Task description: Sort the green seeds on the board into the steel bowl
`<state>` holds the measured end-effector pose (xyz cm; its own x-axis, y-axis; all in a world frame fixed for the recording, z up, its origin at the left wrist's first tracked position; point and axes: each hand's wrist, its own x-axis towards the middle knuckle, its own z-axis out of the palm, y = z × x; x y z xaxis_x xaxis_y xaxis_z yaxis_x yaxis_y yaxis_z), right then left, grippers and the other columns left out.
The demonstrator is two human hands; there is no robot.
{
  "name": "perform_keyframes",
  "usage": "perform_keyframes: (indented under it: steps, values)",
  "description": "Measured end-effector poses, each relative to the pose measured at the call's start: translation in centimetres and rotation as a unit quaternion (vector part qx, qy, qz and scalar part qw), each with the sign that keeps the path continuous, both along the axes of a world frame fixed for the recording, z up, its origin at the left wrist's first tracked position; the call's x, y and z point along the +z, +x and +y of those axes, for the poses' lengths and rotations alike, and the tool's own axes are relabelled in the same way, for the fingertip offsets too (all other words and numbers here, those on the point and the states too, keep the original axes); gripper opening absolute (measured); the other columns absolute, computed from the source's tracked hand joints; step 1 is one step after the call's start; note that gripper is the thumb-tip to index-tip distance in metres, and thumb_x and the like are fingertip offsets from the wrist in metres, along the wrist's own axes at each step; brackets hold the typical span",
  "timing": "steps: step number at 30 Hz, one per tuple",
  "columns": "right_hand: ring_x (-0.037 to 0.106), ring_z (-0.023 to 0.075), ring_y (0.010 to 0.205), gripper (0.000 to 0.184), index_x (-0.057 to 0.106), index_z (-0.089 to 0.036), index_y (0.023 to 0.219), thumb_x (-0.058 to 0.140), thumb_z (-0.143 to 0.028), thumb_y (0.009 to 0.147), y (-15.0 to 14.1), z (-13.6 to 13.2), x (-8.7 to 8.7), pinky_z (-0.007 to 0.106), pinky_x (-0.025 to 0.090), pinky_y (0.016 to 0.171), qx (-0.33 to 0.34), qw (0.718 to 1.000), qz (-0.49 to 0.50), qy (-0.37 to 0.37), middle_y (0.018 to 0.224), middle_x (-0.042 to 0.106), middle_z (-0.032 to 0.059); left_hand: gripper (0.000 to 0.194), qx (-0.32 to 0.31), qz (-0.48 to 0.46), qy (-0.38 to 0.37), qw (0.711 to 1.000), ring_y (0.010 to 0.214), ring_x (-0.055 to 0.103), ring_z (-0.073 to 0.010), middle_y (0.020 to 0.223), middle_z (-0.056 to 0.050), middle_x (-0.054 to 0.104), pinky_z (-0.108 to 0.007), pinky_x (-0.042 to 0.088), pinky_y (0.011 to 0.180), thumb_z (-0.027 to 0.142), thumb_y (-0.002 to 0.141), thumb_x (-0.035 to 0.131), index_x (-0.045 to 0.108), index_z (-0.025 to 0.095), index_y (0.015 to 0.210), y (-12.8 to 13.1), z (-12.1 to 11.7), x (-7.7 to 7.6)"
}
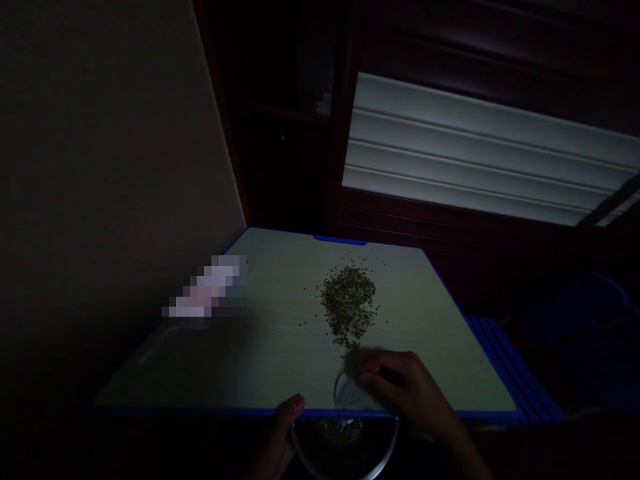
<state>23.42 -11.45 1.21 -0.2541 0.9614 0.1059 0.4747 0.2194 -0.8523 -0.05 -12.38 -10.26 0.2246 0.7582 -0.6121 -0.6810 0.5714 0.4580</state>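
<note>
My left hand (284, 437) is at the table's front edge, gripping the side of a shiny round bowl (383, 467) just below it. Small grains show inside that bowl. Over the front of the table, my right hand (400, 380) has its fingers closed in a pinch; what they hold, if anything, is too dark to make out. Right under those fingers lies a pale, round, see-through piece like a small dish or lid (350, 393). Beyond it, a loose heap of small dark grains (349, 300) is spread on the pale tabletop (280, 360).
A blurred white and pink item (205, 293) lies at the table's left side. Blue trim (340, 240) edges the table. A wall (115, 167) rises on the left, a dark wooden cabinet with pale panels (465, 147) behind. Blue plastic furniture (590, 340) stands at right.
</note>
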Motion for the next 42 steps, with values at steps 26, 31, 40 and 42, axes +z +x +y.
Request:
perform_keyframes:
  steps: [26,31,40,42]
  values:
    - [0.064,0.0190,0.085,0.027,0.069,-0.021,0.112,0.052,-0.031,0.094,0.9,0.5,-1.2,0.028,0.050,0.075,-0.095,0.994,0.011,0.058,0.096,0.068,0.0069,0.051,0.019,0.007,-0.067,0.998,0.130,0.049,-0.0323,0.118,-0.015,0.071,-0.049,0.030,0.113,0.027,0.077,0.069,0.061,0.013,0.125,0.1,-0.9,1.6]
    - [0.064,0.0213,0.092,0.027,0.069,-0.022,0.112,0.053,-0.032,0.094,1.0,0.4,-1.1,0.030,0.050,0.080,-0.106,0.992,0.029,0.057,0.101,0.069,0.0074,0.054,0.008,-0.003,-0.082,0.997,0.124,0.054,-0.0352,0.115,-0.015,0.073,-0.054,0.032,0.110,0.031,0.077,0.068,0.061,0.015,0.128,0.3,-1.1,2.2]
    - [0.064,0.0230,0.102,0.032,0.066,-0.020,0.119,0.053,-0.035,0.093,1.7,0.6,-2.4,0.032,0.050,0.086,-0.177,0.982,0.013,0.070,0.110,0.069,0.0090,0.054,-0.001,-0.033,-0.042,0.999,0.122,0.057,-0.0346,0.116,-0.015,0.072,-0.051,0.037,0.108,0.030,0.077,0.068,0.060,0.013,0.128,0.5,-1.4,3.2]
    - [0.064,0.0225,0.099,0.033,0.065,-0.020,0.119,0.052,-0.035,0.093,1.7,0.6,-2.5,0.032,0.050,0.085,-0.164,0.983,-0.002,0.078,0.108,0.069,0.0091,0.052,0.008,-0.041,-0.029,0.999,0.119,0.059,-0.0338,0.115,-0.015,0.073,-0.050,0.037,0.108,0.028,0.078,0.067,0.059,0.011,0.127,0.8,-1.4,3.6]
